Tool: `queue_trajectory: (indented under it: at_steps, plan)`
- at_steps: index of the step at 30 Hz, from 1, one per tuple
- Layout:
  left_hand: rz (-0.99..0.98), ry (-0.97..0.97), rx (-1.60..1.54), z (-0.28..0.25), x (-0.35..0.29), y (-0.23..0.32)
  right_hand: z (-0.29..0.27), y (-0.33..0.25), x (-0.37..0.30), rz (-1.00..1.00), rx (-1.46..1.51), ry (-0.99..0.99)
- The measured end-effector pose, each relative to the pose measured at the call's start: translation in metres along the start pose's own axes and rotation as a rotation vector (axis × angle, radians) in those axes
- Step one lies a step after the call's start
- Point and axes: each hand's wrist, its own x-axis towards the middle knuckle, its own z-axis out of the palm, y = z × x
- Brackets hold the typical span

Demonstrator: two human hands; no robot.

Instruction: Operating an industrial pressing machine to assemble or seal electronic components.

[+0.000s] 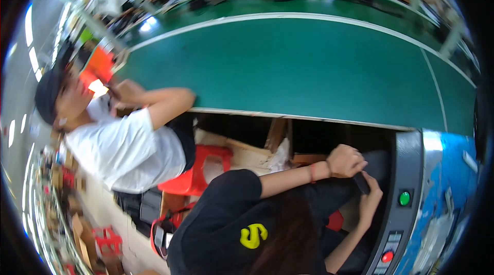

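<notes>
My left hand (346,161) is closed, with its fingers curled at the upper end of a small dark flat object (362,184). From the other side, my right hand (371,192) wraps its fingers round the same object. Both hands meet low in front of me, below the edge of the green table (288,69) and over dark clothing. Much of the object is covered by my fingers, so its exact kind cannot be made out. A band (313,172) circles my left wrist.
On my left a person in a white shirt (126,151) leans an elbow on the table, near a red stool (218,159). A grey panel (409,172) with a green button (405,198) and a red button (387,257) stands to my right. Across the table are other workers and boxes.
</notes>
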Motion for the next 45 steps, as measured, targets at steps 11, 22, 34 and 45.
queue_trajectory:
  at_steps: [11, 22, 34, 45]
  plan:
    - [-0.045, -0.238, 0.168, -0.057, 0.004, 0.027, -0.001, -0.034, -0.022, 0.103, 0.09, -0.158]
    - [0.039, -0.253, 0.122, -0.029, 0.008, 0.039, -0.002, 0.009, -0.037, 0.015, 0.219, -0.019]
    - [0.154, -0.438, 0.16, 0.001, 0.04, 0.056, 0.015, 0.048, -0.035, -0.022, 0.03, 0.287]
    - [-0.025, -0.332, 0.124, 0.033, 0.008, 0.015, 0.007, 0.058, -0.048, -0.056, 0.281, -0.013]
